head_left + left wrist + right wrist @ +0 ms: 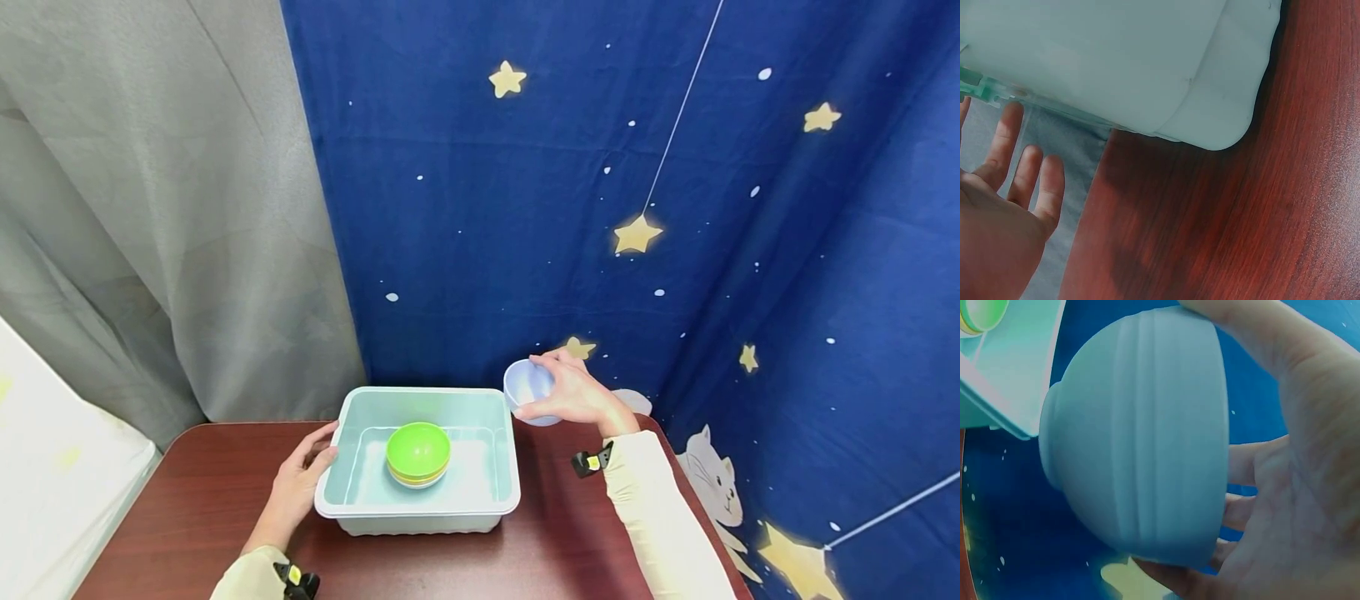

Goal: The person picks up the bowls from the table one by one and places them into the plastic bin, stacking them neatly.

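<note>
My right hand (573,392) grips a light blue bowl (528,385) across its rim, thumb on one side and fingers on the other. Seen from the right wrist, that bowl (1141,437) is tipped on its side, its foot towards the tub. A pale green plastic tub (417,508) stands on the table. Inside it a small stack of bowls (418,452) sits left of centre, a green one on top with yellow and white edges below. My left hand (298,479) is at the tub's left side, its fingers (1007,134) extended near the rim.
The dark red-brown table (195,500) ends just behind the tub. A blue curtain (465,208) with stars and a grey curtain (165,208) hang behind it. On the far left lies a white surface (60,467).
</note>
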A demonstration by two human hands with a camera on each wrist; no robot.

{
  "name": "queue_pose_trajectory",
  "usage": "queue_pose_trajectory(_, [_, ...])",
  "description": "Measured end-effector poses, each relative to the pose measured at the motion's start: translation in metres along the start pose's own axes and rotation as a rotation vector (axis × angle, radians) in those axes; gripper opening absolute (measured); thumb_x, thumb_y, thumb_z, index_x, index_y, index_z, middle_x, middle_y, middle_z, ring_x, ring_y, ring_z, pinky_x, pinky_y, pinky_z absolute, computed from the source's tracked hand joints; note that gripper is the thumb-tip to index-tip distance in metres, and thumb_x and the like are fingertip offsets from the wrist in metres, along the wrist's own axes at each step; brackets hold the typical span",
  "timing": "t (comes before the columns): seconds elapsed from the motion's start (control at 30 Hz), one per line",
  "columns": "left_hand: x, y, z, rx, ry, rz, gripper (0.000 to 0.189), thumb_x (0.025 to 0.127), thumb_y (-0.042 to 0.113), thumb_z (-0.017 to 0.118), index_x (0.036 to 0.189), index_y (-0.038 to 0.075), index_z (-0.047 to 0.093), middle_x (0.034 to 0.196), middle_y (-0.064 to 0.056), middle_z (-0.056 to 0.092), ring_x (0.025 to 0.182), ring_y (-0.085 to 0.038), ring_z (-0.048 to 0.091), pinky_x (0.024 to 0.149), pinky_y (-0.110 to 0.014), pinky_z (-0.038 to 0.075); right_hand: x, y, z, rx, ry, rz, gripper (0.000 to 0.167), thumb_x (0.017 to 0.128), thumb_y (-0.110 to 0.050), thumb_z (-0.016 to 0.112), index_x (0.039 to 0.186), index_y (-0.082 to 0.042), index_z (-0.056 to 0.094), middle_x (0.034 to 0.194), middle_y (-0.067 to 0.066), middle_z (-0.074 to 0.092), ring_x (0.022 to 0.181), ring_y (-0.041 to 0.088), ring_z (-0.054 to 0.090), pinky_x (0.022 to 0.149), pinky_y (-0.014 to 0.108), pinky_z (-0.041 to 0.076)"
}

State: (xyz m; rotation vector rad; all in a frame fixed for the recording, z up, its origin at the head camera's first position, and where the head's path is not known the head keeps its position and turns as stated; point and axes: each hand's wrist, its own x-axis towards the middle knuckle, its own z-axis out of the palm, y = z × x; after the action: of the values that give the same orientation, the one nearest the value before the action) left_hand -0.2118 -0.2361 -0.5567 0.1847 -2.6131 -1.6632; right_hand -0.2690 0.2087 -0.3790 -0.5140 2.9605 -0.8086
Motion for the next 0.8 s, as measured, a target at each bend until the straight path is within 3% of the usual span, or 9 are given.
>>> queue_pose_trajectory(0.3, [0.0,0.0,0.0,0.004,-0.001,-0.001,0.053,0.105,0.042,0.054,0.155,0.029,0.043,0.141,-0.013,0.06,0.097,0.012,0.053,0.082,-0.02,0.05,0.009,-0.012,0.009,0.022,-0.075,-0.113,0.098,0.068,-0.053,0.09,0.149,-0.015,0.053,0.148,0.009,0.047,0.131,0.033,0.04,0.103,0.049,0.043])
queue_pose_trajectory(0.53, [-0.005,0.004,0.002,0.014,0.003,0.012,0.052,0.104,0.046,0.054,0.154,0.03,0.045,0.138,-0.014,0.06,0.096,0.009,0.055,0.081,-0.021,0.051,0.015,-0.018,0.017,0.028,-0.119,-0.121,0.099,0.068,-0.056,0.089,0.151,-0.018,0.051,0.15,0.007,0.046,0.134,0.029,0.04,0.105,0.047,0.043])
queue_pose_trajectory(0.8, [-0.004,0.0,0.001,0.021,0.024,0.038,0.052,0.104,0.049,0.054,0.152,0.032,0.047,0.135,-0.011,0.062,0.097,0.009,0.056,0.081,-0.021,0.051,0.023,-0.029,0.029,0.032,-0.147,-0.159,0.099,0.068,-0.057,0.089,0.151,-0.019,0.051,0.149,0.005,0.047,0.133,0.027,0.041,0.105,0.044,0.043])
